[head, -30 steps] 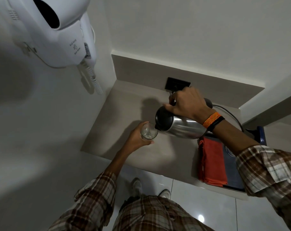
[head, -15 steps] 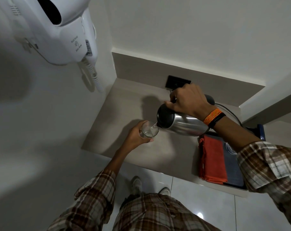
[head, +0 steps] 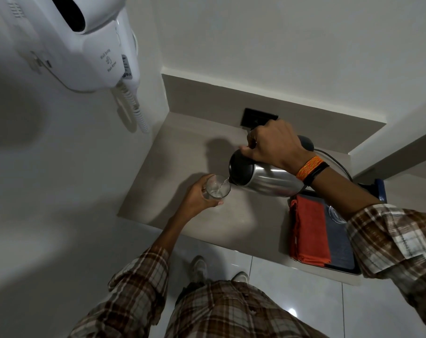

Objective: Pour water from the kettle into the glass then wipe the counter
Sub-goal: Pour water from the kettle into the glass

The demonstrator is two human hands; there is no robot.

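Observation:
A steel kettle with a black lid is tipped over to the left, and my right hand grips its handle from above. A thin stream of water runs from its spout into a clear glass. My left hand holds that glass just above the beige counter, close under the spout. A folded orange cloth lies on a dark tray at the counter's right end.
A white wall-mounted hair dryer with a coiled cord hangs at the upper left. A black socket plate sits on the back ledge, and a black cable runs behind the kettle. A second glass stands on the tray.
The kettle has tipped further toward the glass and water now streams into it. Both hands have stayed almost where they were.

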